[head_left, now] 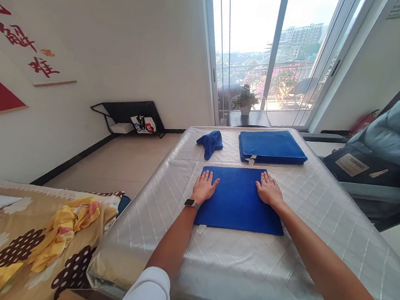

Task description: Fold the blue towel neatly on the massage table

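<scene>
A folded blue towel point(238, 200) lies flat on the silver quilted table cover point(246, 266). My left hand point(204, 186) rests open on the towel's far left corner, fingers spread, a watch on its wrist. Over at the far right corner lies my right hand point(268, 188), palm down, fingers stretched out. Behind the towel sits a stack of folded blue towels point(272, 147), and to its left a crumpled blue cloth point(210, 142).
A bed with a patterned yellow and brown cover point(28, 233) stands at the lower left. A grey padded chair point(389, 152) is at the right. Beyond the table are a potted plant point(245, 100) on a dark stool, glass balcony doors and a black shelf point(129, 113).
</scene>
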The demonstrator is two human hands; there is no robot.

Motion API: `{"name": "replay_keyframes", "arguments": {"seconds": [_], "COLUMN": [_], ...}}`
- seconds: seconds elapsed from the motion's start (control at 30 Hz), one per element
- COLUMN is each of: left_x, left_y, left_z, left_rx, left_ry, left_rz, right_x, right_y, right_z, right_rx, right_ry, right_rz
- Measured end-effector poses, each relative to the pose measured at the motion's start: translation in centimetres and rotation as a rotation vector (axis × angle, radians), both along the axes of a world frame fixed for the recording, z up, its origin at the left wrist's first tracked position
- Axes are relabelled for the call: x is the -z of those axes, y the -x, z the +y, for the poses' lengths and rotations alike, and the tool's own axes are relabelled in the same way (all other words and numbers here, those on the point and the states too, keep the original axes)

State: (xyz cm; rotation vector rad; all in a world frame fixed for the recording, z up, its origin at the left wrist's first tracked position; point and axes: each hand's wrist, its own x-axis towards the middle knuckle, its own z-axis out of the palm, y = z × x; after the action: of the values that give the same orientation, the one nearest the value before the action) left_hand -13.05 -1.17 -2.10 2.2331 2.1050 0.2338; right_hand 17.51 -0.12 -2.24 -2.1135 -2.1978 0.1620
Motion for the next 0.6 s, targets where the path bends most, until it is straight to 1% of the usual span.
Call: {"name": "replay_keyframes", "arguments": {"seconds": [0.13,0.23,0.3,0.37,0.47,0.53,0.6], "left_x": [0.1,0.2,0.4,0.5,0.4,0.1,-0.5], "left_y": [1.3,1.5,1.4,1.4,1.5,1.6,1.4], "left_z": [0.2,0.4,0.4,0.4,0.4,0.3,0.0], "left_rx": [-0.036,-0.032,-0.034,-0.031,-0.023,-0.019,-0.022], "left_ry": [0.013,0.002,-0.012,-0.012,0.006,-0.002,-0.044], "left_rz": [-0.015,-0.014,-0.016,-0.014,0.003,0.019,0.032], "right_x": [-0.6,-1.4,-1.5,-1.3,-0.3,0.2,0.4], "right_y": [0.2,0.5,0.6,0.7,0.6,0.4,0.4], "right_z": [0.6,1.7,2.6,3.3,3.8,3.7,3.5], "right_rx": [0.009,-0.020,-0.043,-0.051,-0.044,-0.044,-0.044], "right_ry": [0.032,0.003,-0.011,-0.004,-0.011,-0.033,-0.054], "right_rz": [-0.036,-0.038,-0.028,-0.018,-0.004,0.009,0.025]}}
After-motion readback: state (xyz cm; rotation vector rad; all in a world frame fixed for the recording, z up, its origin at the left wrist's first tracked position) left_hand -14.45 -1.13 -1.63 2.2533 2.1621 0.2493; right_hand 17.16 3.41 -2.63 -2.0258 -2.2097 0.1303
